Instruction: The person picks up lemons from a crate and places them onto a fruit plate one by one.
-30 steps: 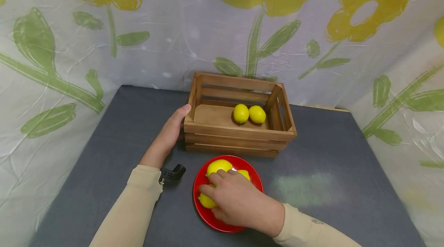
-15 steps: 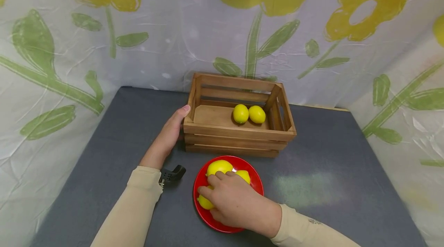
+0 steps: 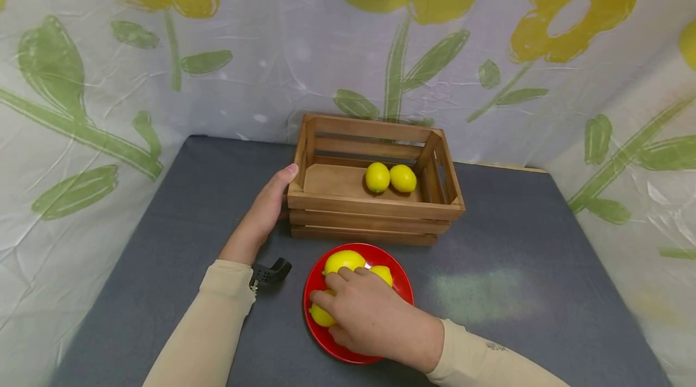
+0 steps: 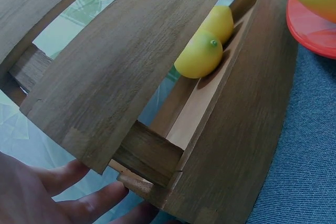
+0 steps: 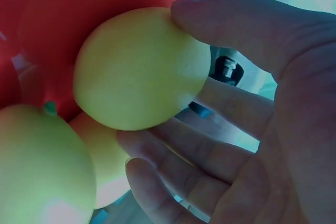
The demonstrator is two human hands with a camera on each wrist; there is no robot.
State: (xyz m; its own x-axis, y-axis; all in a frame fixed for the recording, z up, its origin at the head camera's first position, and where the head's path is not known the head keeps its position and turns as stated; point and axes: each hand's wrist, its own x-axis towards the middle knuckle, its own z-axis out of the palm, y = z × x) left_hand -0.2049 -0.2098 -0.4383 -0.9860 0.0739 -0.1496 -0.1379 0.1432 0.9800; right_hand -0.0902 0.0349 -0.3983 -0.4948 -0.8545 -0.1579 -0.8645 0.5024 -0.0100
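My right hand (image 3: 375,317) is over the red plate (image 3: 403,293) and holds a yellow lemon (image 5: 142,69) between thumb and fingers. Part of that lemon is hidden under the hand in the head view. Two more lemons lie on the plate, one at the back (image 3: 344,261) and one at its right (image 3: 383,274), partly covered by the hand. My left hand (image 3: 265,209) grips the left end of a slatted wooden crate (image 3: 375,209), thumb on the rim. Inside the crate, two lemons (image 3: 377,177) sit side by side toward the right.
The dark grey table (image 3: 505,290) holds the plate in front of the crate. Behind and at the sides hangs a pale curtain (image 3: 261,73) with yellow flowers and green leaves. A black wrist strap (image 3: 272,271) sticks out from the left wrist.
My right hand has shifted very slightly over the plate, its fingers staying on the same lemon. The left hand and the crate have stayed in place.
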